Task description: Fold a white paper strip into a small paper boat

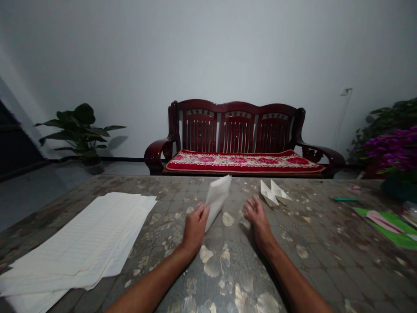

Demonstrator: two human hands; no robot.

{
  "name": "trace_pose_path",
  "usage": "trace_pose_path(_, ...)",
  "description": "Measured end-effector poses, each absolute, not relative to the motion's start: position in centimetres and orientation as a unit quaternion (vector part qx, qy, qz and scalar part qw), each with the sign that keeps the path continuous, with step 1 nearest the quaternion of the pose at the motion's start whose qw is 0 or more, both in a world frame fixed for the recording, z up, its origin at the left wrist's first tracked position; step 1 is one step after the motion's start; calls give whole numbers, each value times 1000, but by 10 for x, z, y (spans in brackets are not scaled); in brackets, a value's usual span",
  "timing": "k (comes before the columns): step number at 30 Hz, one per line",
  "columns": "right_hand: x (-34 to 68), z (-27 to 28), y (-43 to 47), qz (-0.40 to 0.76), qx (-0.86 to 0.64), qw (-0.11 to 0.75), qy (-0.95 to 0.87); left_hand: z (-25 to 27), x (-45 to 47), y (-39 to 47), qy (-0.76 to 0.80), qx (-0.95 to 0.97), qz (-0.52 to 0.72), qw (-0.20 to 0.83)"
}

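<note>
Sheet (217, 194): white paper, folded, raised on a slant in the left hand, in front of the bench and left of its middle; blurred, so I cannot tell whether its lower edge touches the table.
Left hand (196, 222): pinches the sheet's near edge between thumb and fingers, in front of the bench.
Right hand (257, 217): fingers curled and loosely parted, clear of the sheet, just right of the bench's middle; blurred, so contact with the table is hard to tell.
Boats (272, 193): two folded white paper shapes, close together, before the bench's right half.
Stack (87, 234): loose lined papers, overlapping unevenly, mostly left of the bench and nearer.
Table (325, 256): grey, flower-patterned, in front of the bench.
Bench (237, 130): dark red wood, with a red floral mat (243, 161) along its seat.
Plant (81, 126): broad-leaved, left of the bench.
Pen (345, 199): green, nearer than the bench's right arm.
Flowers (395, 148): purple, right of the bench.
</note>
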State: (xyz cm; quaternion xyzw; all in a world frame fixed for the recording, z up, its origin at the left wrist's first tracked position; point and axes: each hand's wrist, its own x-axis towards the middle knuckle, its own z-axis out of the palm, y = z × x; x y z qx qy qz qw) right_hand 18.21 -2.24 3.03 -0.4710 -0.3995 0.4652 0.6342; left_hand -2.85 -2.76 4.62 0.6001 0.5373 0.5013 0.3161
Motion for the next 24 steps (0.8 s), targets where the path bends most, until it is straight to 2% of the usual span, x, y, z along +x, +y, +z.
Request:
trace_pose_path(2, 174, 30, -27, 529, -421, 607, -418, 49, -18, -29, 476, 429, 606, 472)
trace_pose_path(4, 164, 31, -31, 571, -377, 583, -438, 49, -4, -37, 390, 310, 638, 587)
trace_pose_path(8, 160, 34, -32, 598, -398, 554, -421, 40, 5, -61, 349, 244, 612, 666)
trace_pose_path(10, 169, 32, -29, 593, -430, 542, -413, 37, -5, -67, 393, 271, 589, 652)
trace_pose_path(14, 187, 25, -24, 566, -497, 505, -421, 37, -44, -58, 506, 370, 586, 513)
trace_pose_path(17, 192, 19, -20, 543, -538, 474, -436, 37, -67, -44, 529, 461, 513, 494)
trace_pose_path(20, 193, 14, -16, 465, -601, 434, -483, 32, -76, -37, 551, 558, 429, 448)
trace_pose_path(24, 198, 13, -17, 336, -616, 412, -581, 27, -77, -39, 601, 649, 334, 326)
